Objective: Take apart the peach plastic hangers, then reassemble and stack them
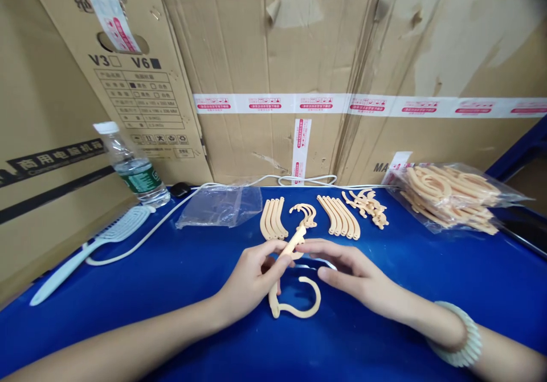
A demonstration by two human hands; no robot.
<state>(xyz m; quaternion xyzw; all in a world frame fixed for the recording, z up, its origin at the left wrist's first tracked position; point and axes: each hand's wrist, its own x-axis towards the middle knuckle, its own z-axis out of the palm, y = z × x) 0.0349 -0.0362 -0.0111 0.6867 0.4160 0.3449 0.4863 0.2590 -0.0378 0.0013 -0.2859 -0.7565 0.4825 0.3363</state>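
Bare forearms reach in from the bottom corners, a pale green beaded bracelet [459, 333] around the right wrist. Between them, the person's left hand [254, 274] pinches a slim beige hanger arm [296, 241] with thumb and fingers closed around its middle. It slants up and away to the right above a blue tabletop [171, 302]; a rounded beige hook [317, 305] curls out at its near end. The right hand [359, 268] is at the arm's far end, index fingertip up against it, thumb standing apart from the other fingers with a visible gap. A thin shiny strip [314, 266] shows by that thumb, too unclear to name.

Just beyond the hands sits a cluster of loose beige hooks [305, 216], flanked by a left row of curved arms [273, 222] and a right row of curved arms [342, 217]. Near the right row is a heap of small beige parts [370, 206], then a clear bag of similar pieces [448, 197].

On the left are a flattened clear plastic bag [220, 206], a white cable [141, 248], a light blue hairbrush [122, 225] and a green-labelled water bottle [141, 174]. Cardboard boxes [256, 57] wall the back, banded with red-printed white tape [284, 103].
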